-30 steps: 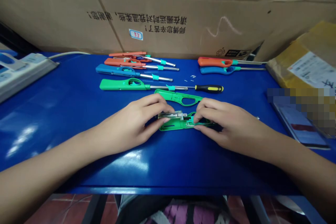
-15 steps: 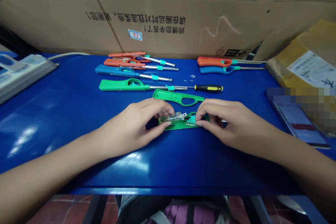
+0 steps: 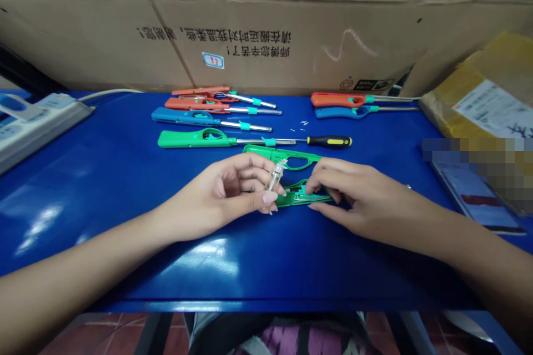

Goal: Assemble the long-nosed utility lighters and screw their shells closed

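Observation:
Between thumb and fingers, my left hand point(image 3: 225, 194) pinches a clear lighter fuel tank point(image 3: 273, 177), tilted up above the table. Just right of it lies an opened green lighter casing half point(image 3: 285, 199) with a teal trigger and thin white wire inside. My right hand point(image 3: 353, 194) grips the right part of that casing, thumb at the near edge and fingers at the trigger; its far end is hidden under the hand. Behind both hands rests the other green casing half point(image 3: 260, 152), with a loop-shaped trigger opening.
Beyond are a green lighter point(image 3: 187, 139), a blue lighter point(image 3: 183, 116), orange lighters point(image 3: 195, 104) and a black-yellow screwdriver point(image 3: 333, 142). Small screws point(image 3: 303, 123) lie near it. Two more lighters point(image 3: 337, 100) sit back right. A cardboard box point(image 3: 233, 16) walls the back; a power strip point(image 3: 45, 116) stands left.
My left hand has lifted the clear tank out of the green casing half and tilted it upward. My right hand stays at the casing, its fingers slightly shifted.

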`<control>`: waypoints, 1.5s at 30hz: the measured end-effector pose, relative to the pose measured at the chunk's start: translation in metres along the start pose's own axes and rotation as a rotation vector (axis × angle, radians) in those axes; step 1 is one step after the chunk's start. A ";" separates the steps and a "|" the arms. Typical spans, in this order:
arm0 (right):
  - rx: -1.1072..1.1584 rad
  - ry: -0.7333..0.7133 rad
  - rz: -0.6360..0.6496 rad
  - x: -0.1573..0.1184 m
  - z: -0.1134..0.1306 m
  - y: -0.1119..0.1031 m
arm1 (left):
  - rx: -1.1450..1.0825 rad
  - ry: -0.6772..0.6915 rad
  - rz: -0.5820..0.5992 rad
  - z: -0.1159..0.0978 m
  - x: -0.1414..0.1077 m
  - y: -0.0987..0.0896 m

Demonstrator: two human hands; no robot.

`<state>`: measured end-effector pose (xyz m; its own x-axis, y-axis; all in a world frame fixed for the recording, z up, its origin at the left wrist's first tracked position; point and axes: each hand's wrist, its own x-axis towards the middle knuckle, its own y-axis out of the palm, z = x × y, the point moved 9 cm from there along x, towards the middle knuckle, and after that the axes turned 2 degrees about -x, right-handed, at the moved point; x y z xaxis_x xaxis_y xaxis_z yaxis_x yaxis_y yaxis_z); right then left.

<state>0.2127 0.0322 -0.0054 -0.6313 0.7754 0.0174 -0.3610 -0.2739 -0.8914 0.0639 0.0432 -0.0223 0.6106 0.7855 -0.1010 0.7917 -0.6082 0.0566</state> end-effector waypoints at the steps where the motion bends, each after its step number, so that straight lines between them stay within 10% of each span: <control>1: -0.005 0.005 0.011 0.000 -0.001 0.001 | -0.021 0.012 0.000 0.000 0.000 0.001; 45: 0.289 0.167 -0.017 0.005 -0.009 0.001 | 0.556 0.195 -0.080 -0.007 -0.008 -0.001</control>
<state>0.2155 0.0408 -0.0102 -0.5110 0.8572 -0.0645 -0.5653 -0.3916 -0.7260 0.0585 0.0378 -0.0148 0.5828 0.8060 0.1034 0.7399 -0.4737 -0.4776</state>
